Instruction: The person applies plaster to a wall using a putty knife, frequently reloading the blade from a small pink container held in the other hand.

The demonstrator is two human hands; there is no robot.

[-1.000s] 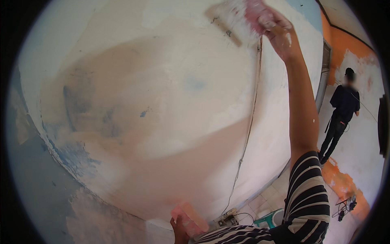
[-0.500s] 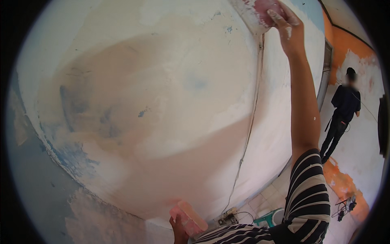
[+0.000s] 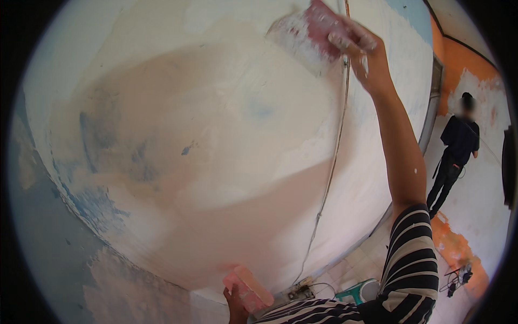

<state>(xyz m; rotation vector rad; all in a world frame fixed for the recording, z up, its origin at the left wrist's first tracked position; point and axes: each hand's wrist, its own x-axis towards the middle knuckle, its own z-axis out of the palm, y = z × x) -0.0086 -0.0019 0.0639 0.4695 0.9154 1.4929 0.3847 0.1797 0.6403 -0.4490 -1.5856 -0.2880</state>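
My right hand (image 3: 368, 56) is raised at the upper right, closed around a reddish putty spreader (image 3: 324, 32). White filler is smeared over the spreader's wide blade and spots my fingers. The blade lies at the patchy cream wall (image 3: 216, 178), just left of a vertical cable (image 3: 339, 129); whether its edge touches cannot be told. Low in the view, my left hand (image 3: 236, 306) grips a pink rectangular putty tray (image 3: 249, 287) by its left side. How much filler the tray holds is hard to see.
An adjoining grey-blue wall (image 3: 48, 232) meets this one at the left. Down on the tiled floor are an electrical box (image 3: 301, 291) with wires and a green-and-white object (image 3: 360, 291). Another person (image 3: 458, 140) stands at the far right, facing an orange-and-white wall (image 3: 488, 102).
My right hand has swept the spreader left and slightly down across the wall, past the cable. My left hand and the tray have barely shifted.
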